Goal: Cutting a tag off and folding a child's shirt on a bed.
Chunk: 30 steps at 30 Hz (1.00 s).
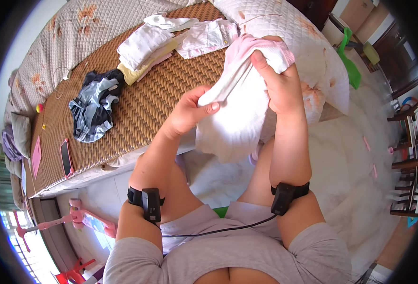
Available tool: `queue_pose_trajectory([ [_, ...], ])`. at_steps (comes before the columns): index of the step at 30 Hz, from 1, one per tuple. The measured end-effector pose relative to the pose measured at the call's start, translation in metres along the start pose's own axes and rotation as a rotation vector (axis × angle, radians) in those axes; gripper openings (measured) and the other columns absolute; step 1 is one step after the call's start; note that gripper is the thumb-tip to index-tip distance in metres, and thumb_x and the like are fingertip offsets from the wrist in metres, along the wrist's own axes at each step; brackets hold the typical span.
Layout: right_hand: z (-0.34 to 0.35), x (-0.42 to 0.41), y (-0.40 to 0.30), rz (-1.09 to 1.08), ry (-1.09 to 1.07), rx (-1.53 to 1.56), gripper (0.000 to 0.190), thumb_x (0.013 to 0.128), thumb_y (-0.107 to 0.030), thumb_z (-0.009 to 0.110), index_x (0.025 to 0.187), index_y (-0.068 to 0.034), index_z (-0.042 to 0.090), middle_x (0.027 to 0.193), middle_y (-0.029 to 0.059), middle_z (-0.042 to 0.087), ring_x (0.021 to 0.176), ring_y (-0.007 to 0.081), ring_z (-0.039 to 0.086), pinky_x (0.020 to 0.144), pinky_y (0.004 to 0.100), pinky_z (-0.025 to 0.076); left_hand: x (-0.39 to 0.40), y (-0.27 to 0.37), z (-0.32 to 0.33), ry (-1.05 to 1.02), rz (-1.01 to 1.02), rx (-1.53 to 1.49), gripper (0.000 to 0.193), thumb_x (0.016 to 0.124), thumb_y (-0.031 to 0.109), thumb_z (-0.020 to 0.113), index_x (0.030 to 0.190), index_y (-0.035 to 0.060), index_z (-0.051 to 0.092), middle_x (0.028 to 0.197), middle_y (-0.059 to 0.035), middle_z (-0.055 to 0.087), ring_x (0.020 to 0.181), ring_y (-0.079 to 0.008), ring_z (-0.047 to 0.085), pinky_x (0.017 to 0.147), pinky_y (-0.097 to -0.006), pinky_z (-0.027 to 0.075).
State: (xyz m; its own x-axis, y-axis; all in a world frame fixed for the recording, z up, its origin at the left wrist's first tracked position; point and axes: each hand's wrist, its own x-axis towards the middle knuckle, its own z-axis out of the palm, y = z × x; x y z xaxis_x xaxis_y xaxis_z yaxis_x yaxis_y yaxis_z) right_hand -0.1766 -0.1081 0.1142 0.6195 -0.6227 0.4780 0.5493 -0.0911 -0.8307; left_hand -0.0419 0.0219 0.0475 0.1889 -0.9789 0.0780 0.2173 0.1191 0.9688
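A white and pink cloth garment (230, 120) hangs between my two hands, above my lap and the sofa's front edge. Its ribbed white band is pinched by my left hand (194, 110), thumb on top. Farther up, my right hand (278, 76) grips the pink and white end, its thumb pressed on the fabric; its other fingers are mostly hidden behind the cloth. On the woven mat (180, 85) beyond lie a stack of folded white and yellow clothes (145, 49), a white printed garment (209, 37) and a crumpled dark and grey garment (97, 106).
Quilted covers (99, 25) drape the sofa's back and arm. At left on the mat lie a pink-framed tablet-like board (66, 158) and a pink sheet (36, 156). A pink scooter (77, 216) stands on the floor at lower left. Wooden chairs (406, 163) stand at right.
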Motion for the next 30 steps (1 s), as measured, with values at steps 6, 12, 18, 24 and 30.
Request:
queue_pose_trajectory([
  [6,-0.007,0.002,-0.002,-0.023,-0.077,-0.149,0.019,0.075,-0.007,0.063,0.091,-0.003,0.053,0.079,-0.0014,0.055,0.075,0.0056,0.049,0.066,0.0199,0.04,0.002,0.004,0.01,-0.233,-0.086,0.009,0.033,0.072,0.008,0.065,0.103,-0.0014,0.057,0.103,-0.004,0.053,0.094,-0.0112,0.047,0.083,-0.0256,0.035],
  [12,-0.022,0.007,-0.01,-0.001,-0.025,-0.1,0.027,0.069,-0.001,0.066,0.093,-0.003,0.053,0.08,0.0009,0.057,0.076,0.0087,0.052,0.067,0.0217,0.043,-0.005,0.02,0.004,-0.22,-0.128,-0.009,0.028,0.069,0.001,0.064,0.096,-0.0049,0.059,0.091,-0.003,0.058,0.085,-0.0106,0.052,0.077,-0.0228,0.038],
  [18,-0.011,0.006,-0.019,0.089,-0.056,0.187,0.033,0.067,0.004,0.064,0.097,-0.002,0.052,0.082,0.0047,0.057,0.075,0.011,0.055,0.066,0.022,0.045,-0.009,0.031,-0.004,-0.077,0.053,0.024,0.034,0.07,0.0,0.063,0.102,-0.0017,0.052,0.093,-0.0026,0.055,0.084,-0.0096,0.051,0.075,-0.0222,0.041],
  [24,-0.006,0.0,-0.026,0.125,-0.399,0.013,0.039,0.063,0.002,0.064,0.101,0.001,0.053,0.098,0.0054,0.055,0.091,0.0122,0.051,0.08,0.0248,0.039,-0.023,0.044,-0.012,-0.575,-0.095,0.458,0.022,0.074,0.008,0.063,0.091,-0.0032,0.056,0.078,0.0008,0.054,0.073,-0.0052,0.047,0.062,-0.0205,0.04],
  [30,0.013,0.018,-0.019,0.151,-0.423,-0.327,0.035,0.065,-0.003,0.067,0.099,-0.003,0.057,0.102,0.0043,0.057,0.097,0.0142,0.05,0.085,0.0276,0.037,-0.02,0.036,-0.03,-0.613,-0.207,0.438,0.024,0.073,0.014,0.066,0.088,-0.0016,0.057,0.077,-0.0003,0.058,0.073,-0.0059,0.048,0.064,-0.0237,0.041],
])
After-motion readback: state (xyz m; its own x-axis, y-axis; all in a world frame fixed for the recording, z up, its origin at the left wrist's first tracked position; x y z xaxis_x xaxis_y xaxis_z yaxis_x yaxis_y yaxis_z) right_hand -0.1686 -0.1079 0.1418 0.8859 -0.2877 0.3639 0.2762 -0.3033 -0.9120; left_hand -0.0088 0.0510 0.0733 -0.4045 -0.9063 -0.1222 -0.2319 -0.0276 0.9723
